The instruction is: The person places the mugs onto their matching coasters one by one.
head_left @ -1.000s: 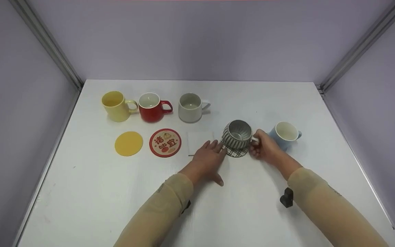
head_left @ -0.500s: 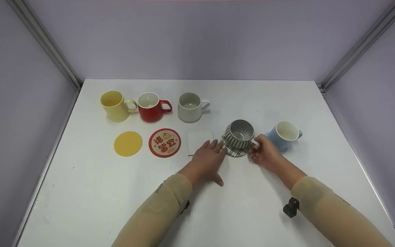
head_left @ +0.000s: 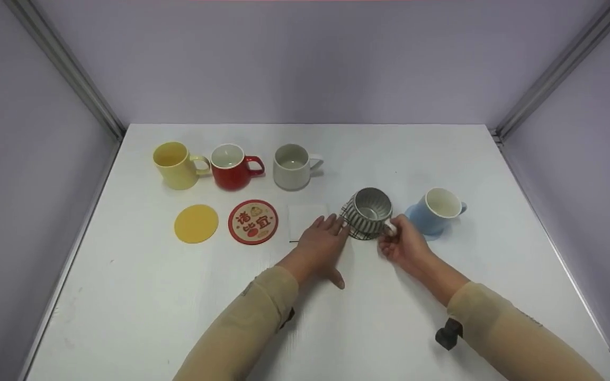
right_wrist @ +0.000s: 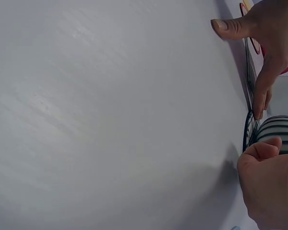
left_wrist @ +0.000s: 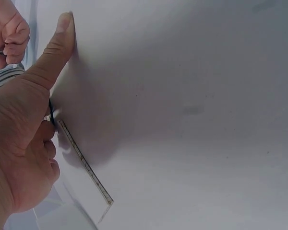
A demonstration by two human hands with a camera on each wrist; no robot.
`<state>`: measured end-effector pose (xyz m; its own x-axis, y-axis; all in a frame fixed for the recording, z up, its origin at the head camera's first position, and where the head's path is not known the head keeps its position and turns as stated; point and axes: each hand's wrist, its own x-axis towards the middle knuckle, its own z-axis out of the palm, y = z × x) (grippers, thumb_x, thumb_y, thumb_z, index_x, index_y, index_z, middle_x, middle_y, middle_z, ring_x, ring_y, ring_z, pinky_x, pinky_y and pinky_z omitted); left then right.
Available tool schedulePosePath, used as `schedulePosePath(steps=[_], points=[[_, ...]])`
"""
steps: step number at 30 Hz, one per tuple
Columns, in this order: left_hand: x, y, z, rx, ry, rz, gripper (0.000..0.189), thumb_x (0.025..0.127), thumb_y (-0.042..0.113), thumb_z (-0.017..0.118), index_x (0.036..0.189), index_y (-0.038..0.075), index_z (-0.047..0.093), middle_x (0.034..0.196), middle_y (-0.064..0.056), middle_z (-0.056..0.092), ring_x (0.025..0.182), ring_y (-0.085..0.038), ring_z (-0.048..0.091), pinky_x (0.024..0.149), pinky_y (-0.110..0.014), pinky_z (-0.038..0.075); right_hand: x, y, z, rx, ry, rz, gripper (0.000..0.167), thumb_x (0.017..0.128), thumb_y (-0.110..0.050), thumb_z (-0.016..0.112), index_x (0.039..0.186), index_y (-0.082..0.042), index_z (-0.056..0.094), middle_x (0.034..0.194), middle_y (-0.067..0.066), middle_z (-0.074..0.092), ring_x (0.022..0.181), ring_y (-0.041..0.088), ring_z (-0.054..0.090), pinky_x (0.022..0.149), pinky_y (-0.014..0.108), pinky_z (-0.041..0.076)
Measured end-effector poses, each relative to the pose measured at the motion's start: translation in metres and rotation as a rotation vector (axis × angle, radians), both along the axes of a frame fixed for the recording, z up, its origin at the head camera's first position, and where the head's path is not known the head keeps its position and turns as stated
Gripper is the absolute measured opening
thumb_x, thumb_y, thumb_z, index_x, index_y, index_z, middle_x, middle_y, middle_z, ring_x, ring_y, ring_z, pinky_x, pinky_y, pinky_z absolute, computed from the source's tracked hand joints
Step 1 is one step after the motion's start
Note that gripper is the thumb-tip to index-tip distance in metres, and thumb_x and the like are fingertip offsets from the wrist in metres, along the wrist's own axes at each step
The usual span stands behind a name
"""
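Note:
A grey-and-white striped mug sits on a round checked coaster right of the table's middle in the head view. My right hand grips its handle with curled fingers; the right wrist view shows the mug's striped side beyond that hand. My left hand lies with fairly straight fingers, their tips at the coaster's left edge and the thumb spread out. Partly under or behind this hand is a white square coaster. In the left wrist view its dark-edged side shows below the left hand.
A blue mug stands on a blue coaster close to my right hand. Yellow, red and grey-white mugs line the back left. Before them lie a yellow coaster and a red-rimmed one.
The striped mug has shifted slightly right and its handle has turned toward me. My right hand has come a little nearer, uncovering more of the blue mug. The left hand stays in place.

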<state>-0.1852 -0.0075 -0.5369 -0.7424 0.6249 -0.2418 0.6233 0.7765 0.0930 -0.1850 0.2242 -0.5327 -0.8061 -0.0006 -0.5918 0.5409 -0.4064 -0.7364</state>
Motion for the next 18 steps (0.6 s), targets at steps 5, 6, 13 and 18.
schedulePosePath(steps=[5,6,13,18], points=[[0.000,-0.001,0.000,0.005,0.001,-0.005,0.134,0.066,0.075,0.089,0.166,0.006,0.032,0.173,-0.016,0.026,0.161,-0.032,0.021,0.132,-0.044,0.016,0.003,-0.005,-0.002,0.005,0.013,-0.033,0.021,0.105,-0.024,0.043,0.097,-0.005,0.045,0.082,0.006,0.054,0.068,0.017,0.055,0.059,0.024,0.048],[0.000,-0.001,0.000,0.009,-0.003,-0.006,0.134,0.066,0.074,0.089,0.166,0.006,0.032,0.173,-0.016,0.026,0.162,-0.032,0.020,0.132,-0.044,0.016,0.003,-0.006,-0.003,0.010,0.015,-0.039,0.022,0.106,-0.025,0.043,0.097,-0.005,0.046,0.082,0.007,0.056,0.068,0.017,0.056,0.059,0.024,0.048],[0.000,-0.001,0.000,0.023,-0.027,0.009,0.135,0.067,0.073,0.090,0.167,0.006,0.030,0.174,-0.016,0.025,0.162,-0.032,0.019,0.132,-0.045,0.014,0.007,-0.017,-0.005,0.046,0.027,-0.032,0.024,0.107,-0.026,0.041,0.098,-0.005,0.048,0.086,0.008,0.058,0.076,0.019,0.058,0.064,0.026,0.050],[-0.001,-0.001,-0.002,0.023,-0.029,0.011,0.135,0.066,0.073,0.090,0.167,0.007,0.031,0.174,-0.016,0.025,0.162,-0.032,0.019,0.132,-0.044,0.014,0.008,-0.025,-0.005,0.026,0.019,-0.069,0.023,0.107,-0.027,0.041,0.103,-0.005,0.048,0.089,0.007,0.057,0.081,0.019,0.058,0.069,0.027,0.051]])
